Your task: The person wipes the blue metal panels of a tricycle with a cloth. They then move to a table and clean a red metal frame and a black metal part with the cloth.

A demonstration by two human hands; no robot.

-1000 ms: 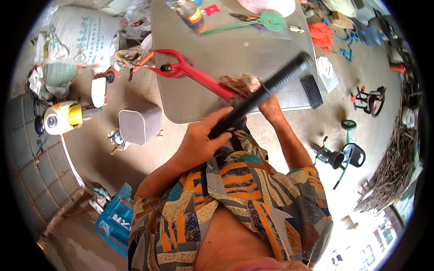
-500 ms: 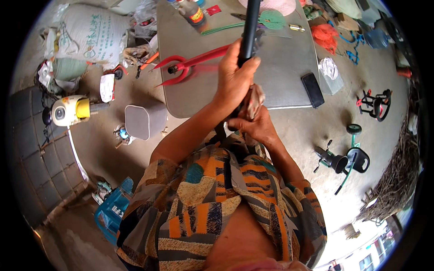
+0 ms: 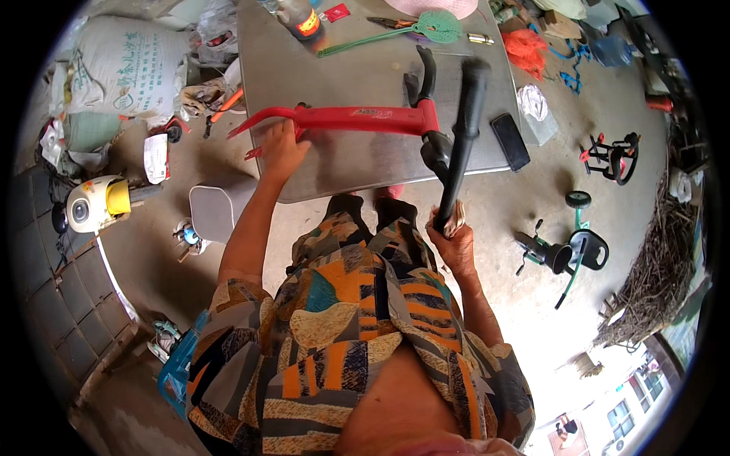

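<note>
A red metal frame [image 3: 365, 119], like that of a small bike, lies across the near part of the grey table, its forked end to the left. My left hand [image 3: 283, 150] is closed round that end, beside the prongs. At the frame's right end, a black handlebar [image 3: 466, 114] joins it through a black stem and slants toward me. My right hand [image 3: 456, 247] grips the handlebar's near end with a crumpled, pale cloth [image 3: 455, 219] wrapped on it. Beyond the frame, a curved black part [image 3: 427, 72] sticks out from the same end.
On the table [image 3: 342, 163] are a phone [image 3: 509, 142], a green fly swatter [image 3: 437, 29], pliers [image 3: 391, 23] and a bottle [image 3: 300, 23]. A grey stool [image 3: 220, 213] stands left; a small green-and-black cycle part [image 3: 585, 247] lies right on the floor. Sacks [image 3: 125, 68] fill the back left.
My left hand has left the black bar and taken hold of the red frame's forked end. The frame has swung level across the table; my right hand, with the cloth, has moved right and down.
</note>
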